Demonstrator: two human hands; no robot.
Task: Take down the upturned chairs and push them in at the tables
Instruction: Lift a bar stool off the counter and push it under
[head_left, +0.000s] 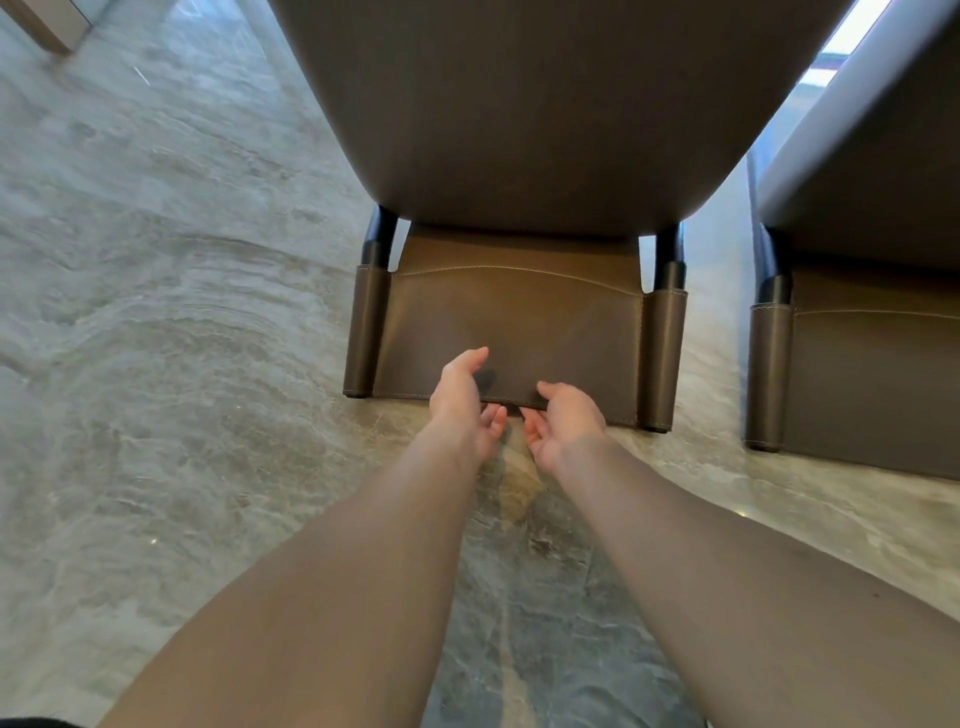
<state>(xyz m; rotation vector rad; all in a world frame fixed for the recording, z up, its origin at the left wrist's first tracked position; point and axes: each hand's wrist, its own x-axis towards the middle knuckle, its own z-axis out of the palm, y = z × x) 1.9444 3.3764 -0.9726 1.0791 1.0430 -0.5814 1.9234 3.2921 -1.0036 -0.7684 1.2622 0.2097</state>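
Chair (511, 332) just beyond open hands (462, 400)

Text on the upturned chair (511, 332): none can be read; only stitched seams are seen on its brown leather back.
Text on the second chair (878, 374): none can be read.
Text on the desk (156, 312): none can be read; only marble veining is shown.
Labels, brands, numbers, signs: none can be made out anywhere.
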